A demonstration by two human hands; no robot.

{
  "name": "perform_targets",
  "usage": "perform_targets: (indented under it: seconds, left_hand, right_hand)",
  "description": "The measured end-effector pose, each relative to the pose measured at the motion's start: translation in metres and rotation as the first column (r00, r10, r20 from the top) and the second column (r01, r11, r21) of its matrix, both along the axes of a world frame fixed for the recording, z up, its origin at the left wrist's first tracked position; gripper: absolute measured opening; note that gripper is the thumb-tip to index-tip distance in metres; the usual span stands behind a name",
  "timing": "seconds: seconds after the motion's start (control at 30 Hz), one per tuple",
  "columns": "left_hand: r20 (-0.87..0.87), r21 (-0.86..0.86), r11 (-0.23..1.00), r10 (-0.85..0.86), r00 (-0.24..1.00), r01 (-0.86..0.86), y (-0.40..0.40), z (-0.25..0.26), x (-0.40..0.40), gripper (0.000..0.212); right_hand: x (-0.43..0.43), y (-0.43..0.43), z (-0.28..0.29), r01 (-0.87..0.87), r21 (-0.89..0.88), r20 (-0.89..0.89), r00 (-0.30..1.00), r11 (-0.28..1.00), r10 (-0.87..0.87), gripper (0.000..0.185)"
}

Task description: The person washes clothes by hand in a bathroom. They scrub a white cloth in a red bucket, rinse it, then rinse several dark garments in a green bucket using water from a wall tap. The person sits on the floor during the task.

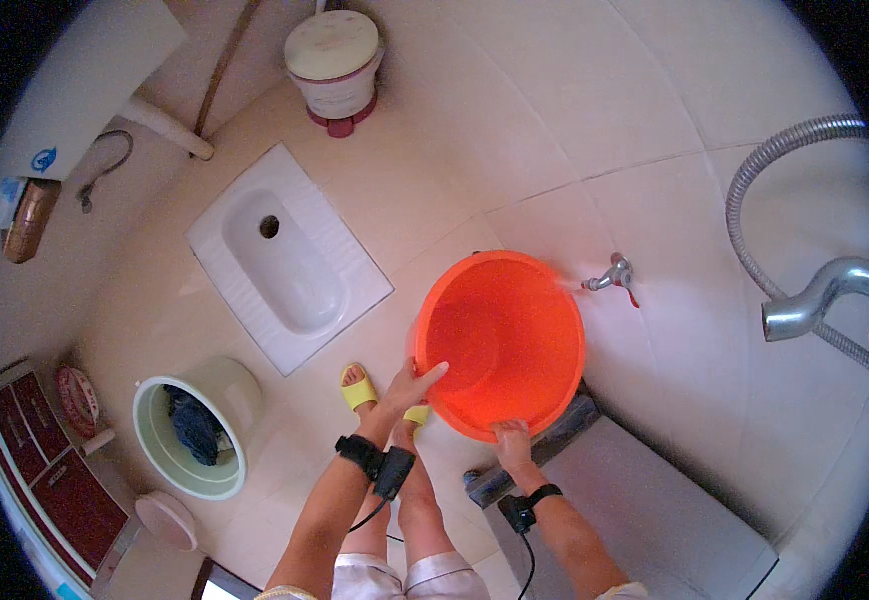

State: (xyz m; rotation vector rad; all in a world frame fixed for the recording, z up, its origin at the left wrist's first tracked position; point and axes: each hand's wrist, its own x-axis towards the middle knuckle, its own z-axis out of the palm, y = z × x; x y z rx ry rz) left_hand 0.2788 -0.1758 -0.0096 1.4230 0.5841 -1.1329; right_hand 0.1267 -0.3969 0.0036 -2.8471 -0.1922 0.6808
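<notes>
Both of my hands grip the rim of a large orange plastic bucket [509, 337], whose mouth tilts up towards me. My left hand [413, 384] is on the rim's left side, thumb inside and fingers outside. At the near rim, my right hand [513, 442] has its fingertips over the edge. A metal wall tap [611, 276] with a red lever is just beyond the bucket's right rim, its spout pointing at the bucket. Whether water runs from it I cannot tell. The bucket's inner bottom shows no clear contents.
A white squat toilet [284, 262] is set in the tiled floor ahead. On the left stands a pale green bucket [243, 397] holding dark cloth [194, 431]. A grey box-like unit [629, 480] is at my right. A lidded bin [337, 82] stands far back; a metal pipe [817, 300] juts in at right.
</notes>
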Motion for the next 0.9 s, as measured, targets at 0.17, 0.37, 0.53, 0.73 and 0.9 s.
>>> perform_targets:
  seconds: [0.17,0.37,0.53,0.73,0.9]
  left_hand:
    - [-0.179,-0.050,0.981,0.175,0.968,-0.187,-0.006,-0.029,-0.002,0.066]
    - [-0.096,0.058,0.981,0.188,0.977,-0.183,-0.007,-0.037,-0.004,0.043]
    - [0.174,0.150,0.959,0.214,0.961,-0.240,-0.017,-0.033,-0.010,0.042]
    - [0.133,0.372,0.928,-0.048,0.990,-0.005,-0.054,0.000,-0.014,0.061]
    - [0.082,0.501,0.853,-0.213,0.973,0.145,-0.089,0.053,-0.001,0.071]
  right_hand:
    - [0.006,-0.002,0.006,-0.025,-0.049,-0.061,0.998,0.998,0.022,0.019]
    - [0.053,-0.021,0.021,-0.057,-0.070,-0.267,0.963,0.996,0.036,0.042]
    - [0.128,-0.081,0.011,0.896,0.438,-0.685,0.386,0.076,-0.618,0.050]
    - [0.205,-0.151,-0.049,0.456,0.462,-0.882,0.146,-0.761,-0.448,0.018]
    - [0.228,-0.174,-0.077,0.476,0.128,-0.897,0.429,-0.870,0.103,0.015]
